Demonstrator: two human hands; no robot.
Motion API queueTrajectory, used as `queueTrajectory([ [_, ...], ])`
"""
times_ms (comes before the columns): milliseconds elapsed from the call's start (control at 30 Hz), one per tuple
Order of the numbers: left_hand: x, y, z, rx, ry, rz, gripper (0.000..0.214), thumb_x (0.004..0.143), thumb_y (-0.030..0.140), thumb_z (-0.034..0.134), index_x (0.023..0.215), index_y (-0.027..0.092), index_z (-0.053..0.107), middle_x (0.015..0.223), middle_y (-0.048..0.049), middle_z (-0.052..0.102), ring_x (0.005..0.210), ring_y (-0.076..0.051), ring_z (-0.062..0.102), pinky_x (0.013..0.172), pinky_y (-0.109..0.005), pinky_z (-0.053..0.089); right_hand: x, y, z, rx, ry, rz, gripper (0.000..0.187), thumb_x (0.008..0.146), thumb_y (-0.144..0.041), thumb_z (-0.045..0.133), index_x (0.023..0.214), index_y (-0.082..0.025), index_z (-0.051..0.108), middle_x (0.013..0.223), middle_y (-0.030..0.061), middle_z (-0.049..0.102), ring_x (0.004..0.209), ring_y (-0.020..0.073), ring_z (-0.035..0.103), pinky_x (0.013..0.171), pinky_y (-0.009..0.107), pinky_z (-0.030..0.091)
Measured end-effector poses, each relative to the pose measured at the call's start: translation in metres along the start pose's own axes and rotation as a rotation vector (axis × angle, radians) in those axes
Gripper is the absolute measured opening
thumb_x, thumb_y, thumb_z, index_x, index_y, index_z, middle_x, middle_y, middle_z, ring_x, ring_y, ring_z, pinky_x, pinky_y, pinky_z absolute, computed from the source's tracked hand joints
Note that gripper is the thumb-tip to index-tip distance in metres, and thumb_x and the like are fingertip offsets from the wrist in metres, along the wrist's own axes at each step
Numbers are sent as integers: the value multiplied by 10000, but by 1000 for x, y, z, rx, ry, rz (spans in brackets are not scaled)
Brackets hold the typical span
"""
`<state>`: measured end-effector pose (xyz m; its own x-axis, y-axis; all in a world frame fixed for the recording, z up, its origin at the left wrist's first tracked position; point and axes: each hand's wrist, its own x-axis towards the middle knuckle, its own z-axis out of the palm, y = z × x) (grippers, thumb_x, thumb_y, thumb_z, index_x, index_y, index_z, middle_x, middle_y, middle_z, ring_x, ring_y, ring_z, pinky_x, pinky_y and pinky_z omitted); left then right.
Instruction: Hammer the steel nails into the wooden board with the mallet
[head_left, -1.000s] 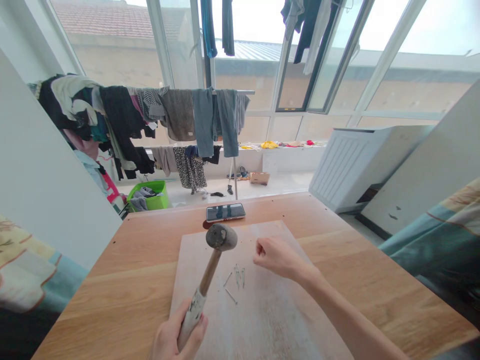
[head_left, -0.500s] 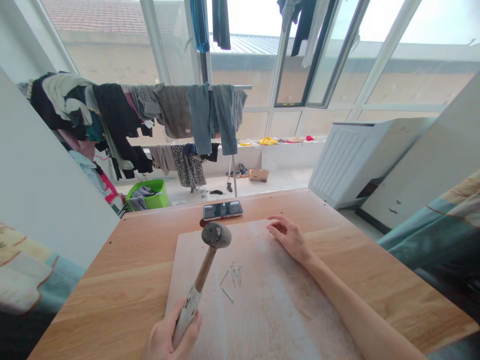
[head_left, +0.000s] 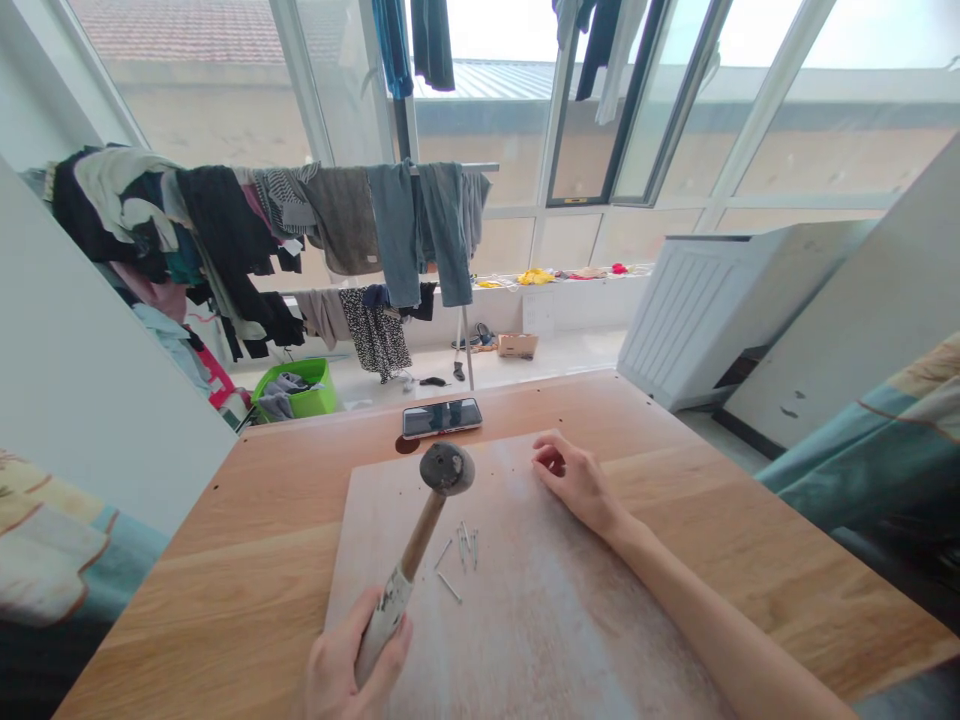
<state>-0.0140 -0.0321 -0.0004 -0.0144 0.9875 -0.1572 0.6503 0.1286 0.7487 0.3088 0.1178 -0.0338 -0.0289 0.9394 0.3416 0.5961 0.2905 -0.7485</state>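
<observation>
My left hand (head_left: 364, 650) is wrapped round the pale lower handle of a mallet (head_left: 448, 468) with a dark, rounded head. The mallet is tilted, its head raised above a pale wooden board (head_left: 517, 610). Several nails (head_left: 466, 545) lie loose on the board, beyond my left hand and to its right. Near the board's far right corner rests my right hand (head_left: 581, 485), its fingers loosely curled with a gap between thumb and fingers. Nothing shows in it, though the inside of the palm is partly hidden.
The board lies on a wooden table (head_left: 247, 540). A phone (head_left: 442, 417) lies past the board, close to a dark round hole (head_left: 407, 445). Beyond the table are a clothes rack with laundry (head_left: 341, 220), a green basket (head_left: 319, 395) and a white appliance (head_left: 686, 310).
The mallet head has shifted slightly to the right, with my left hand moving the same way. My right hand's fingers have curled in a little. The nails lie as before.
</observation>
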Motion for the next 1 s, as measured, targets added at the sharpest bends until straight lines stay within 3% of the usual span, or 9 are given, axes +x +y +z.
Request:
queueTrajectory([
  [167, 23, 47, 5, -22, -143, 139, 395, 922, 570, 465, 792, 211, 568, 653, 39, 482, 621, -145, 472, 587, -224, 365, 1, -3, -3, -16, 9, 20, 301, 803, -271, 578, 1096, -205, 591, 797, 8, 734, 630, 152, 608, 661, 279, 499],
  [333, 48, 81, 15, -115, -294, 199, 305, 938, 472, 464, 803, 203, 509, 684, 49, 436, 624, -125, 410, 574, -223, 328, 0, -6, -4, -40, 17, 21, 291, 792, -254, 578, 1078, -205, 596, 785, 7, 733, 623, 153, 601, 658, 275, 485],
  [567, 62, 91, 29, -110, -337, 198, 257, 937, 423, 463, 814, 202, 504, 674, 58, 430, 596, -118, 439, 555, -226, 333, 1, -5, -2, -61, 32, 19, 226, 786, -229, 577, 1010, -209, 600, 745, 2, 700, 617, 156, 594, 632, 259, 467],
  [833, 61, 90, 36, -23, -330, 226, 226, 937, 384, 428, 794, 213, 466, 699, 51, 444, 645, -136, 417, 609, -252, 317, 0, -2, -4, -35, 13, 14, 464, 743, -157, 558, 1205, -190, 551, 743, -23, 664, 594, 148, 597, 618, 246, 461],
  [1000, 60, 87, 37, -14, -338, 254, 223, 950, 378, 420, 824, 207, 487, 711, 47, 466, 659, -141, 431, 624, -258, 316, -1, -4, -5, -29, 7, 16, 452, 746, -153, 565, 1197, -187, 564, 752, -15, 675, 594, 148, 599, 600, 242, 453],
])
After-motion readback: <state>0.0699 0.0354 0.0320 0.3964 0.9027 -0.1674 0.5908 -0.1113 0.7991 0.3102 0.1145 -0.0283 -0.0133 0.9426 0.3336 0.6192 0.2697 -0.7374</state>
